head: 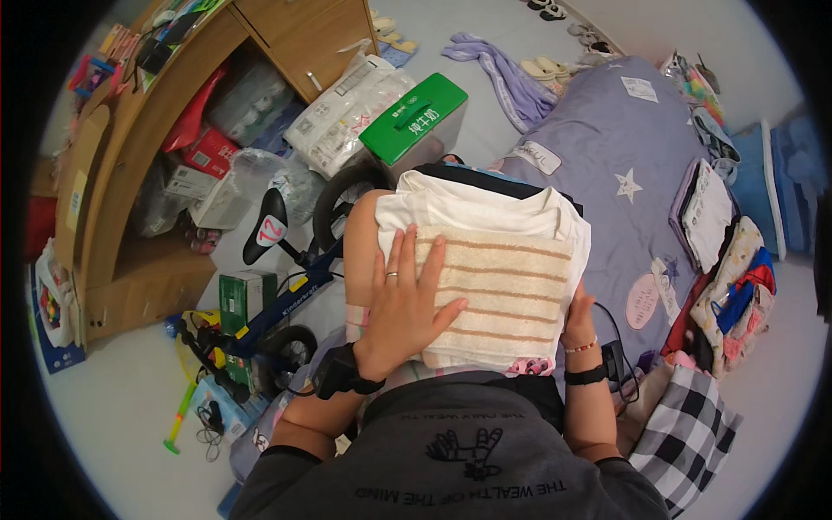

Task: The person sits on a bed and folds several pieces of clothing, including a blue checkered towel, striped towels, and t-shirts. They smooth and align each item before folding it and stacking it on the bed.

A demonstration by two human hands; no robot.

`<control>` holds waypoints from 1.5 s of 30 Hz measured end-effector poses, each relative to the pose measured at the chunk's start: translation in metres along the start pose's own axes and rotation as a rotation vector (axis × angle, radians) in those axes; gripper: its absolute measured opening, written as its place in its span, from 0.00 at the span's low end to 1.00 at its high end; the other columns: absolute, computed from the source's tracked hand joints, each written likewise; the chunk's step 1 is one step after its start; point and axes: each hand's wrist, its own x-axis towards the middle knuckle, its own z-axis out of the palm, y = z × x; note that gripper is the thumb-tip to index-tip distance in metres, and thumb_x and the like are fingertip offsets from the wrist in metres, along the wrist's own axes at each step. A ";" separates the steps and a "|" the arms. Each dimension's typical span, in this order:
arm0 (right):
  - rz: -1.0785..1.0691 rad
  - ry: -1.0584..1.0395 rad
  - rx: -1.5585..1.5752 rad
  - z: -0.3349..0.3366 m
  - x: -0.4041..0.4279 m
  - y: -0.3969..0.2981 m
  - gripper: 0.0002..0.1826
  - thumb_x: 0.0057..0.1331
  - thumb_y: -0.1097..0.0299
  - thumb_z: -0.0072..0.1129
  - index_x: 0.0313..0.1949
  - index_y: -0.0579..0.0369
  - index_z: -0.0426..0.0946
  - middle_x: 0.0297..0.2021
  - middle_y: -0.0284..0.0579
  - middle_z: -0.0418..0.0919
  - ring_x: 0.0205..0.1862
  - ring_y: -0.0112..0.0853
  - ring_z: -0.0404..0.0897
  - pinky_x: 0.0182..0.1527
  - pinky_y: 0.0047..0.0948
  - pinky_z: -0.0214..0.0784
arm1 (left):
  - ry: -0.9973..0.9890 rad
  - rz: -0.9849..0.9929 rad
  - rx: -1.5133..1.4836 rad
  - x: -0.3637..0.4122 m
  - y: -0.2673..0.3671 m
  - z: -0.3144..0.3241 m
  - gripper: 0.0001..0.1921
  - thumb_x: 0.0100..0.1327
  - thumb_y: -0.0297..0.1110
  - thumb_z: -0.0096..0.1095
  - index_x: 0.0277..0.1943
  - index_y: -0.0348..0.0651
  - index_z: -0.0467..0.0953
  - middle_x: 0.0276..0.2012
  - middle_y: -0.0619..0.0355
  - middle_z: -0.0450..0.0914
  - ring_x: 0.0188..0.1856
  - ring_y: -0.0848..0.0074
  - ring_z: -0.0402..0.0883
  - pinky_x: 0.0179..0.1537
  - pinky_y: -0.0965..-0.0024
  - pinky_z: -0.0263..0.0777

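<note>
On my lap lies a stack of folded clothes. A cream towel with brown stripes is on top of a white shirt, and black fabric shows beyond the shirt's collar. My left hand rests spread over the towel's left part, palm down, with a ring on one finger. At the stack's right edge, my right hand stands on its side against the white cloth; its fingers are mostly hidden.
A lavender bedspread extends ahead and right, bearing folded clothes and a checked cloth. To the left stand a balance bike, a green milk carton, plastic-wrapped packages and a wooden desk.
</note>
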 end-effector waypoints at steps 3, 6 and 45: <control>-0.059 -0.064 -0.347 0.019 0.000 -0.009 0.45 0.68 0.57 0.69 0.75 0.61 0.54 0.69 0.48 0.69 0.66 0.35 0.72 0.67 0.37 0.68 | -0.011 -0.011 -0.008 -0.001 -0.001 -0.001 0.47 0.67 0.55 0.65 0.78 0.34 0.55 0.76 0.25 0.48 0.78 0.36 0.48 0.74 0.36 0.43; -0.005 0.044 -0.520 0.030 -0.001 -0.010 0.42 0.64 0.67 0.72 0.72 0.62 0.58 0.66 0.49 0.72 0.64 0.33 0.74 0.65 0.36 0.70 | -0.002 -0.003 0.008 -0.001 -0.001 0.000 0.47 0.67 0.55 0.65 0.78 0.33 0.55 0.76 0.26 0.49 0.79 0.38 0.47 0.75 0.38 0.39; -0.882 0.669 0.380 -0.079 -0.051 -0.138 0.27 0.75 0.59 0.56 0.66 0.64 0.68 0.61 0.51 0.79 0.59 0.42 0.82 0.63 0.44 0.75 | -0.076 0.724 -0.313 0.102 0.163 0.109 0.34 0.66 0.44 0.66 0.70 0.37 0.67 0.74 0.38 0.63 0.72 0.45 0.66 0.70 0.36 0.58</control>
